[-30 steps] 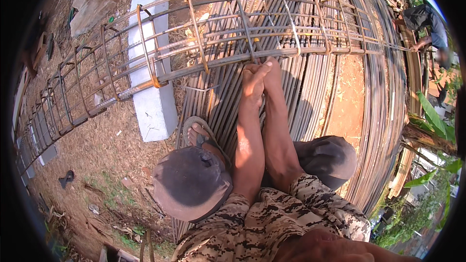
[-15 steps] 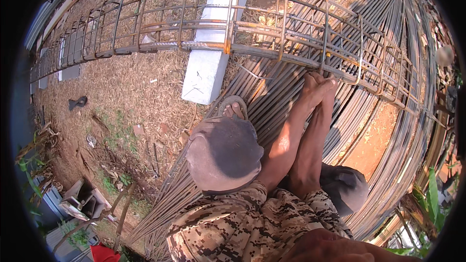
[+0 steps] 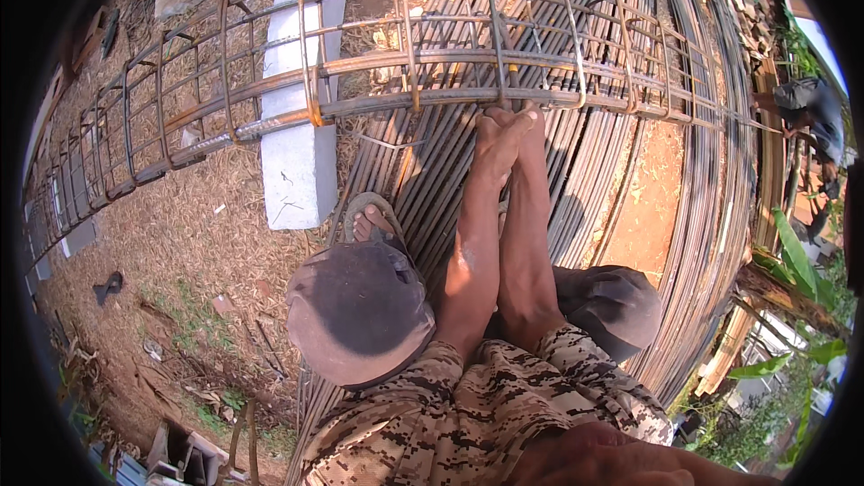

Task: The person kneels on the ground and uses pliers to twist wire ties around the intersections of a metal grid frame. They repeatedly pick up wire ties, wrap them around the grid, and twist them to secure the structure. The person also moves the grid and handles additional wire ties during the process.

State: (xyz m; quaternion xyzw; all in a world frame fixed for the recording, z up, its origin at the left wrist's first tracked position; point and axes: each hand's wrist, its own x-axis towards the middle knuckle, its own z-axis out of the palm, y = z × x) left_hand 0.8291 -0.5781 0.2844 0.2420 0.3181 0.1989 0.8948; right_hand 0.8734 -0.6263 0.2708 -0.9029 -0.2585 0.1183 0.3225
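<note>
A long rebar cage (image 3: 378, 104), with several lengthwise bars and rusty stirrups, spans the upper half of the head view. Both my arms reach forward to its near lower bar. My left hand (image 3: 493, 135) and my right hand (image 3: 529, 119) are pressed together there, fingers closed, just below a dark stirrup. What they grip is hidden by the hands and the bar. Right beyond them, inside the cage, a dark rod with a yellow mark (image 3: 513, 67) stands up; whether it joins what I hold, I cannot tell.
A white rectangular beam (image 3: 301, 180) lies crosswise under the cage. Many loose steel bars (image 3: 450, 184) cover the ground below my hands and to the right. Dry leaf litter (image 3: 198, 243) spreads to the left. Another person (image 3: 810, 112) is at the cage's right end.
My view has turned to the right, so the cage, beam and my hands appear farther left. The hands stay together at the same dark stirrup. A person has come into view at right.
</note>
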